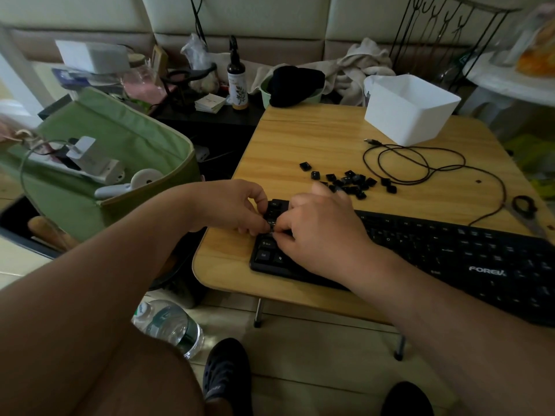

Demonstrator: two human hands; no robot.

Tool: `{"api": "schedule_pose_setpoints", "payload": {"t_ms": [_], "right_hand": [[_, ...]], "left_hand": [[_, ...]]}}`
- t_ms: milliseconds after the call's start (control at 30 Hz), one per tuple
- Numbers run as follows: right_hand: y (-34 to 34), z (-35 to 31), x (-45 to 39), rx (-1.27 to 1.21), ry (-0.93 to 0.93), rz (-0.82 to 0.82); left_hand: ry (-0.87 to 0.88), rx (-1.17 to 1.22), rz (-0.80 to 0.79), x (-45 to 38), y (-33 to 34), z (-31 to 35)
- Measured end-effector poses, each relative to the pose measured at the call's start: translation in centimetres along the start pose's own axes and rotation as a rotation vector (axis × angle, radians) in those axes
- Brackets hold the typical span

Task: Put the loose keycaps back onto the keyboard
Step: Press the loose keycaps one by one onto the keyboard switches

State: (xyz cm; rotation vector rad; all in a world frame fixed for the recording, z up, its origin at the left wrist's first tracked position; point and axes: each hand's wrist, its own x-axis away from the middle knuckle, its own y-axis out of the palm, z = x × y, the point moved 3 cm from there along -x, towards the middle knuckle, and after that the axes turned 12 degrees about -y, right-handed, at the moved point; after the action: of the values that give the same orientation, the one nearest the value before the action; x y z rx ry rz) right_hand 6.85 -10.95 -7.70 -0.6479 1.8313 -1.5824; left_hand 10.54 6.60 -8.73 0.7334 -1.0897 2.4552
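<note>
A black keyboard (450, 253) lies along the near edge of a small wooden table (315, 139). Several loose black keycaps (350, 180) are scattered on the table just beyond the keyboard's left part. My left hand (231, 205) and my right hand (321, 232) meet over the keyboard's left end, fingers curled, with the fingertips of both pinching at a key near the left edge column. Which keycap they hold is hidden by the fingers. The Shift and Ctrl keys show just below the hands.
The keyboard's cable (420, 163) coils on the table's far right by a white plastic box (411, 109). Scissors (525, 211) lie at the right edge. A green fabric bin (120, 163) stands left of the table, a water bottle (168, 325) on the floor.
</note>
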Motion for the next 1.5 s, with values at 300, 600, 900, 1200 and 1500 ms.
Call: {"api": "schedule_pose_setpoints", "payload": {"t_ms": [300, 600, 900, 1200, 1500], "right_hand": [[1.1, 1.2, 0.1, -0.197, 0.050, 0.053], [-0.8, 7.0, 1.9, -0.359, 0.267, 0.265], [-1.5, 9.3, 3.5, -0.366, 0.351, 0.297], [-2.1, 9.9, 4.5, -0.388, 0.369, 0.330], [-2.4, 10.1, 4.8, -0.513, 0.342, 0.388]], "left_hand": [[-0.009, -0.031, 0.026, -0.2, -0.2, 0.2], [0.134, -0.047, 0.475, -2.8, -0.6, 3.7], [0.173, -0.245, 0.504, -7.3, 1.4, 8.0], [0.155, -0.355, 0.594, -8.5, 1.7, 8.0], [0.311, -0.066, 0.464, -4.5, 2.0, 8.6]]}}
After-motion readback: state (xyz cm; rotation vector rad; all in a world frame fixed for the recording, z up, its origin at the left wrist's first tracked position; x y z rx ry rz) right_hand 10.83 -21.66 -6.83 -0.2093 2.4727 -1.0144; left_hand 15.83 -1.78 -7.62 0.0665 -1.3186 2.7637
